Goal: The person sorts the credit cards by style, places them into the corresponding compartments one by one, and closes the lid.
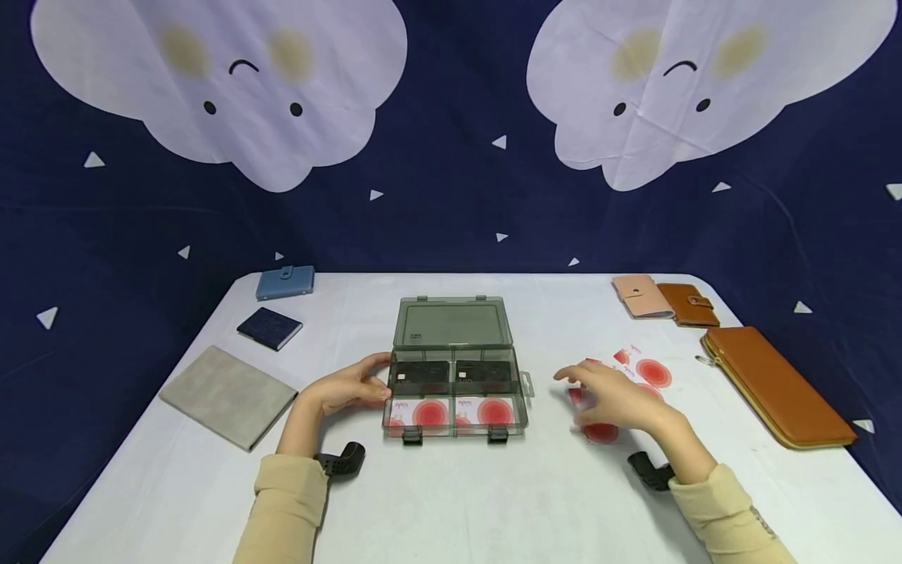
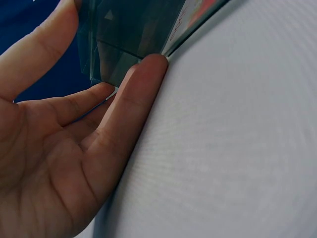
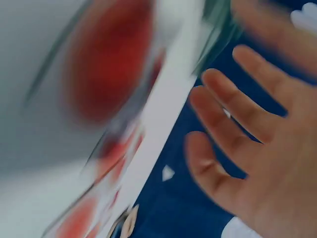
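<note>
I've 1 box (image 1: 454, 431) on counter (image 1: 465, 509): 2 blk cards (image 1: 426, 380), 2 red/wht (image 1: 428, 413). L hand (image 1: 352, 385): fingers straightish, touching box's L edge. R hand (image 1: 613, 395): fingers wide, by loose cards (image 1: 654, 373); room btwn.

A staged filming corner, by its look: navy cloth (image 1: 444, 219) with upside-down clouds (image 1: 247, 133) across the upper frame, white tabletop (image 1: 486, 501) below.
</note>
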The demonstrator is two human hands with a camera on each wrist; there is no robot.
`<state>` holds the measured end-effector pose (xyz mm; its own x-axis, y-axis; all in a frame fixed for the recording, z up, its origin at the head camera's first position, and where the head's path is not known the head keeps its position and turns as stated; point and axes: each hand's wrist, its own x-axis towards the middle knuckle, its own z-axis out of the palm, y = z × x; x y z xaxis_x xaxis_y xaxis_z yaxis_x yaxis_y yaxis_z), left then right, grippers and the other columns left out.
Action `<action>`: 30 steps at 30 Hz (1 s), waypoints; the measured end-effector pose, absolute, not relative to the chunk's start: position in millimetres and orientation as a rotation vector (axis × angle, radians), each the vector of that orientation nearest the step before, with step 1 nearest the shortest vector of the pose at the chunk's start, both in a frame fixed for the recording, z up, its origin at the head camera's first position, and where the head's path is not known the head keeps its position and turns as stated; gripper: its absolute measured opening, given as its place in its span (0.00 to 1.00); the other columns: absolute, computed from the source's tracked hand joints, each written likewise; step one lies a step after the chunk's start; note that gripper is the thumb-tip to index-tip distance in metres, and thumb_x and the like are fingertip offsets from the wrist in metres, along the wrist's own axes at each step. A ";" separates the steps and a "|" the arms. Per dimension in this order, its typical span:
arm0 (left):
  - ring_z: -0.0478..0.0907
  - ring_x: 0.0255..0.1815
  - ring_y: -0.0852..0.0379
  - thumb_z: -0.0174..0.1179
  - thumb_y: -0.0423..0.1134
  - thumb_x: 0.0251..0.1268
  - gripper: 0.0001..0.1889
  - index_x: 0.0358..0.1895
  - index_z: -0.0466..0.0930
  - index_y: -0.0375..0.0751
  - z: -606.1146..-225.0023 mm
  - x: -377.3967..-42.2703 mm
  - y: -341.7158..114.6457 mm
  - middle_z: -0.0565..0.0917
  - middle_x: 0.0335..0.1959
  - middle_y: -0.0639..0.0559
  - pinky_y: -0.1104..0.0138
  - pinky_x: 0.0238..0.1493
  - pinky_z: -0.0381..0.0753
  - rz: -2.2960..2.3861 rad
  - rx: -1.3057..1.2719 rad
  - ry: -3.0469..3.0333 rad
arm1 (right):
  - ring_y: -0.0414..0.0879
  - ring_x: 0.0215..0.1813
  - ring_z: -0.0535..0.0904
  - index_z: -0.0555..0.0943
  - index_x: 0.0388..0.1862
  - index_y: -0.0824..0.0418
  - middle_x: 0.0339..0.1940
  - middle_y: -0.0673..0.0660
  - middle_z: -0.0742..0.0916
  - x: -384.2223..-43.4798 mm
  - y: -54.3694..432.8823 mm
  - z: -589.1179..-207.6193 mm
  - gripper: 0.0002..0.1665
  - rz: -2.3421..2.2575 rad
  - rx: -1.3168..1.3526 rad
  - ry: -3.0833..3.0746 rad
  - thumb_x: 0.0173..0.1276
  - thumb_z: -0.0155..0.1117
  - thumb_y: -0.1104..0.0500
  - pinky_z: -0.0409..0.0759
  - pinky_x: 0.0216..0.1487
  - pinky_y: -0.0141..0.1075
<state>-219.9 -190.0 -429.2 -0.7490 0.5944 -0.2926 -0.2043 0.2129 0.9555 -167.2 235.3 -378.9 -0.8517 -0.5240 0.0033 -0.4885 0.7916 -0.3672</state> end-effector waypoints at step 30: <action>0.77 0.38 0.59 0.63 0.34 0.56 0.47 0.71 0.38 0.32 -430.2 -220.1 -190.4 0.80 0.34 0.50 0.65 0.45 0.77 1.604 0.358 1.865 | 0.59 0.47 0.72 0.68 0.50 0.63 0.47 0.65 0.76 -231.6 237.9 -393.9 0.42 -0.576 -0.614 2.902 0.34 0.80 0.62 0.67 0.42 0.51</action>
<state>-220.1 -190.4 -430.2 -0.7553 0.5873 -0.2909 -0.1997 0.2165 0.9556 -231.6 237.9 -393.9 -0.9105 -0.4117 -0.0378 -0.3661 0.8453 -0.3891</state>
